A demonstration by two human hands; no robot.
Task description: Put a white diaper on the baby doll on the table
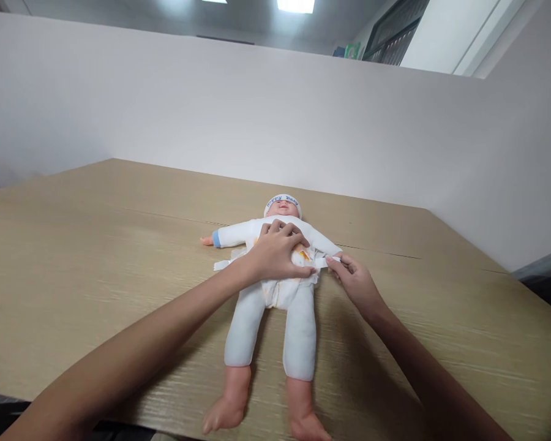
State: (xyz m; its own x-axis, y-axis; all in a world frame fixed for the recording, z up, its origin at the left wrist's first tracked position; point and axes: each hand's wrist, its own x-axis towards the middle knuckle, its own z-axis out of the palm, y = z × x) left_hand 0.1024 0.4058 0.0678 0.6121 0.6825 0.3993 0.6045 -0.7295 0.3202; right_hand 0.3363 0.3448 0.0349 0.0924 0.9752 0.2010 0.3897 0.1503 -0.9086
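Observation:
A baby doll (269, 318) in a white suit and cap lies on its back on the wooden table (96, 245), feet toward me. A white diaper (284, 291) sits around its waist. My left hand (278, 251) rests flat on the doll's belly, fingers spread over the diaper front. My right hand (353, 278) pinches the diaper's right side tab (326, 261) next to the doll's hip. The diaper's left tab (223, 264) lies loose on the table.
A white partition wall (257, 122) stands behind the table's far edge. The table's right edge runs near a dark object (548, 282) at the far right.

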